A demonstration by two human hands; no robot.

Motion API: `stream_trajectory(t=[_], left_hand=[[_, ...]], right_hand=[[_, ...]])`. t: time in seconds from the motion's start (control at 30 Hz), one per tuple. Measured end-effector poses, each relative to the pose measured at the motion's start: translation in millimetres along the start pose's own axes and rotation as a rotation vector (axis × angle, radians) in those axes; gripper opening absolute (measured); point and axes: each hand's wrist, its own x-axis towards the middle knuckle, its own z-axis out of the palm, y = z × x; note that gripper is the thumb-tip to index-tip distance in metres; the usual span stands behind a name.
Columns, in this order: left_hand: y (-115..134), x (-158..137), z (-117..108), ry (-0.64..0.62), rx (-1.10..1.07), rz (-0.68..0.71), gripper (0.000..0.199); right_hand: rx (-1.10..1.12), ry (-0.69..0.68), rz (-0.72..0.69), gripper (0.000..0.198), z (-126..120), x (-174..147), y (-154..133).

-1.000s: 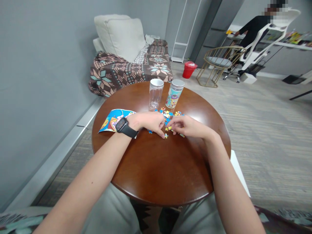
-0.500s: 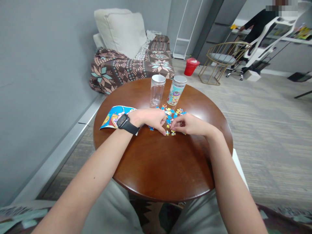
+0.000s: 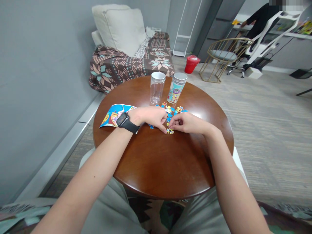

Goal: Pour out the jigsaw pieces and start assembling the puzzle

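Small jigsaw puzzle pieces (image 3: 170,131) lie side by side at the near edge of a loose pile of colourful pieces (image 3: 179,109) on the round table. From the left, my left hand (image 3: 156,117) rests with its fingers curled and its thumb pressed against the left one. My right hand (image 3: 184,123) is closed in a pinch at the right one, its fingertips hiding part of it. Both hands cover some of the pile. A picture sheet (image 3: 114,115) with a cartoon print lies partly under my left wrist, which wears a black watch (image 3: 124,121).
Behind the pile stand a clear jar (image 3: 157,89) and a cartoon-printed jar (image 3: 177,88) with a silvery lid. The brown table (image 3: 161,169) reaches to my knees. Beyond are a covered sofa (image 3: 131,66), a red bin (image 3: 191,64), a gold wire chair (image 3: 224,55) and a person (image 3: 262,21).
My right hand has shifted slightly left. The two near puzzle pieces, apart before, now sit together or nearly so. My left hand has hardly moved.
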Motion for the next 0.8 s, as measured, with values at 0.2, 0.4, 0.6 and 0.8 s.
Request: stream_trajectory(t=[0.2,0.4,0.6,0.8], left_hand=[[0.3,0.0,-1.1,-0.017,0.02,0.018,0.039],[2.7,-0.9,-3.3,-0.043,0.032,-0.017,0.037],[-2.6,-1.3,-1.6,-0.022,0.022,-0.015,0.04],[-6.8,-11.4,-11.7,0.043,0.026,-0.085,0.043]], right_hand=[[-0.024,-0.03,0.005,0.016,0.3,0.2,-0.1],[0.015,-0.066,0.013,0.015,-6.6,-6.1,-1.2],[0.073,-0.168,0.013,0.017,-13.5,-16.9,-1.4],[-0.098,0.286,0.118,0.026,-20.5,-15.7,-0.6]])
